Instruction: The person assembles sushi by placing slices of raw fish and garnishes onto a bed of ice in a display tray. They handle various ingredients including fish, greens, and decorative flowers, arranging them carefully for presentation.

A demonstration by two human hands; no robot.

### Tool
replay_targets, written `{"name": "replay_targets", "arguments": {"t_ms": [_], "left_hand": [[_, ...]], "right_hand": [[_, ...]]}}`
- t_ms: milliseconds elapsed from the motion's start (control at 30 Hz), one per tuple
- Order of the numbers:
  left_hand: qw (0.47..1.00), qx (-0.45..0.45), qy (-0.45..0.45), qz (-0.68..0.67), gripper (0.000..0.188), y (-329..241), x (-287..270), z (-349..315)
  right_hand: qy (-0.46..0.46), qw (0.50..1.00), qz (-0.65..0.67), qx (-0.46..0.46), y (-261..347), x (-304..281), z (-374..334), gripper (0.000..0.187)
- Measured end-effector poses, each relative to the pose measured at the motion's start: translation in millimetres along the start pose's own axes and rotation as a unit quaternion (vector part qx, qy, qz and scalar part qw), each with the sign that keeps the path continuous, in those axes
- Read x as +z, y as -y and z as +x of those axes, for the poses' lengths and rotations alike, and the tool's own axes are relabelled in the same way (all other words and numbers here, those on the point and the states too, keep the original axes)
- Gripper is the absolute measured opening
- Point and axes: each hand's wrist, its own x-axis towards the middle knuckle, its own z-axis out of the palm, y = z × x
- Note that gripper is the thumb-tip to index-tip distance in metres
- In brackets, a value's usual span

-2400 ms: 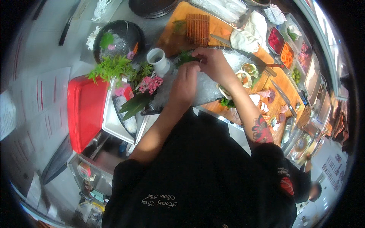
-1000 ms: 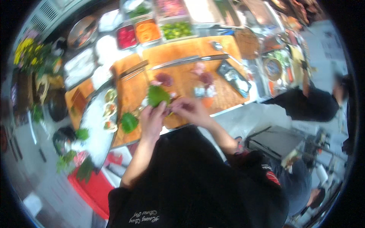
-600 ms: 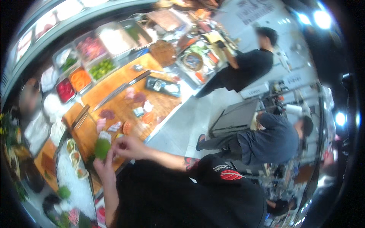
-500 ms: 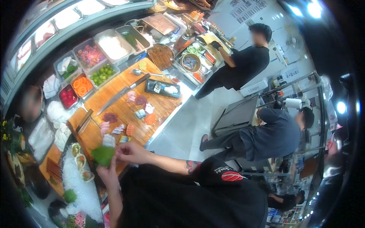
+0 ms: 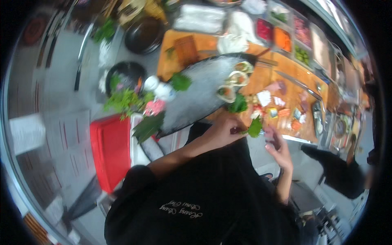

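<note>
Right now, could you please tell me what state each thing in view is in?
Left hand: closed on a green leaf
Right hand: open, beside the leaf
Boat-shaped platter: covered with ice
Shells: filled
Long knife: lying on the cutting board
White cloth: crumpled
Red lid: open

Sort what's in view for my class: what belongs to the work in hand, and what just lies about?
Likely in the work:
green leaf, in the grip of the left hand
right hand, open beside the leaf
dark tray of crushed ice
filled shells on the ice

Apparently just lying about:
red lid
white cloth
paper sheets
</note>
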Motion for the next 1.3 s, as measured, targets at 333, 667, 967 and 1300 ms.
{"name": "replay_targets", "arguments": {"t_ms": [333,667,967,1300], "left_hand": [[0.969,-0.117,-0.207,0.071,0.024,-6.6,-85.6,-50.7],[0.931,0.01,-0.284,0.228,0.025,40.9,-119.4,14.2],[0.912,-0.062,-0.283,0.289,0.026,87.1,-109.2,37.4],[0.895,-0.064,-0.273,0.346,0.02,55.5,-91.8,50.8]], "right_hand": [[0.086,0.948,-0.182,-0.245,171.6,115.3,167.0,0.016],[0.01,0.947,-0.166,-0.273,154.7,156.7,261.9,0.022],[-0.011,0.944,-0.158,-0.291,164.0,133.7,244.4,0.043],[-0.073,0.924,-0.305,-0.219,26.9,9.0,161.4,0.016]]}}
